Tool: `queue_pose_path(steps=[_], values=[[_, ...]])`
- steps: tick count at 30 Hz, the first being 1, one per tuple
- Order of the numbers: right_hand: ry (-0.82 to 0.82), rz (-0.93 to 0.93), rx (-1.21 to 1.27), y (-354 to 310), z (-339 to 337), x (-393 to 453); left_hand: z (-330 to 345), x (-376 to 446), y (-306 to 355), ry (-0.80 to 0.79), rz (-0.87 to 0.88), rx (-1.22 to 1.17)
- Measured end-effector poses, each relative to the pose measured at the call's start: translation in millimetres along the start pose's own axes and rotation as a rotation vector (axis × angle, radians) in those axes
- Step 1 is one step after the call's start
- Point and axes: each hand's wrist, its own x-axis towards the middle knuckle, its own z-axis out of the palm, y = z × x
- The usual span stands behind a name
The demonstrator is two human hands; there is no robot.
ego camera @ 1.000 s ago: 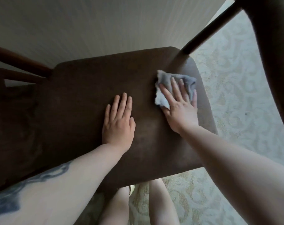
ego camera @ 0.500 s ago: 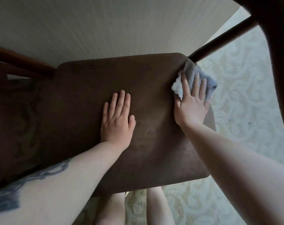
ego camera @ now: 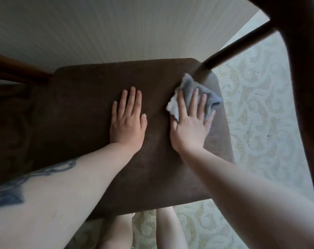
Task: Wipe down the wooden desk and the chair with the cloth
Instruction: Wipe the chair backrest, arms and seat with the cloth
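on brown padded chair seat (ego camera: 98, 105) | right hand (ego camera: 190, 126) fingers straight, spread, pressing crumpled grey cloth (ego camera: 192, 87) | left hand (ego camera: 128, 121) flat, fingers together | risk: cloth slipping off right edge

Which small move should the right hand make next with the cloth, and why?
Probably slide the cloth toward the person along the seat's right side. The right hand presses it flat near the far right corner, and the left hand lies flat mid-seat.

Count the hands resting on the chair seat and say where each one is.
2. The left hand lies flat on the middle of the brown chair seat. The right hand presses the grey cloth near the seat's far right corner.
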Motion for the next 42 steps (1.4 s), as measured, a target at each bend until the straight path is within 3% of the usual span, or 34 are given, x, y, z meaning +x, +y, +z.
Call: queue_pose_path(steps=[3, 4, 5, 9, 12, 13, 16, 18, 19, 22, 23, 24, 25, 28, 30, 31, 32, 34, 35, 36, 38, 42], values=[[-0.096, -0.639, -0.039, -12, -1, 21, 2, -1, 3, -0.024, -0.027, 0.025], [-0.097, -0.724, -0.071, -9, -5, 43, 2, 0, 4, -0.017, -0.035, 0.017], [-0.086, -0.688, -0.083, -3, -11, 64, 1, 1, 4, -0.002, -0.042, -0.001], [0.021, -0.123, 0.1, 24, -21, 89, 2, 0, -1, 0.013, -0.008, -0.015], [0.113, 0.064, 0.065, 1, -3, 26, 1, -3, -8, 0.044, -0.009, -0.014], [0.078, 0.03, 0.085, -13, 2, 5, 2, -6, -10, 0.051, -0.023, -0.011], [-0.139, -0.552, 0.064, -45, 7, -12, 4, -17, -21, 0.051, -0.106, 0.006], [-0.146, -0.804, -0.041, -40, -1, 27, 3, -23, -32, 0.057, -0.191, 0.005], [-0.12, -0.764, -0.078, -33, -5, 45, 2, -26, -37, 0.069, -0.211, 0.004], [-0.049, -0.18, 0.006, -10, -9, 50, -1, -36, -50, 0.084, -0.242, -0.021], [-0.036, -0.062, 0.019, -16, -8, 30, 0, -39, -53, 0.092, -0.256, -0.036], [-0.044, -0.07, 0.01, -28, -4, 5, 1, -44, -57, 0.106, -0.274, -0.048], [-0.074, -0.21, -0.007, -41, 2, -22, 2, -51, -61, 0.121, -0.297, -0.056], [-0.264, -0.89, -0.048, -74, 11, -54, 5, -77, -73, 0.152, -0.42, -0.076], [-0.284, -1.112, -0.139, -87, 8, -11, 3, -91, -80, 0.155, -0.483, -0.099], [-0.253, -1.05, -0.17, -88, 6, 12, 2, -95, -83, 0.15, -0.491, -0.111], [-0.211, -0.861, -0.148, -86, 3, 32, 1, -100, -86, 0.146, -0.507, -0.122], [-0.152, -0.333, -0.034, -70, -3, 49, -1, -104, -95, 0.146, -0.579, -0.13], [-0.137, -0.199, -0.012, -64, -2, 38, -2, -106, -99, 0.149, -0.623, -0.131], [-0.1, -0.18, -0.039, -61, 0, 17, -1, -108, -103, 0.15, -0.652, -0.132], [-0.071, -0.41, -0.078, -59, 8, -38, 3, -112, -107, 0.153, -0.652, -0.134], [-0.243, -1.162, -0.154, -91, 25, -76, 5, -107, -103, 0.158, -0.676, -0.08]])
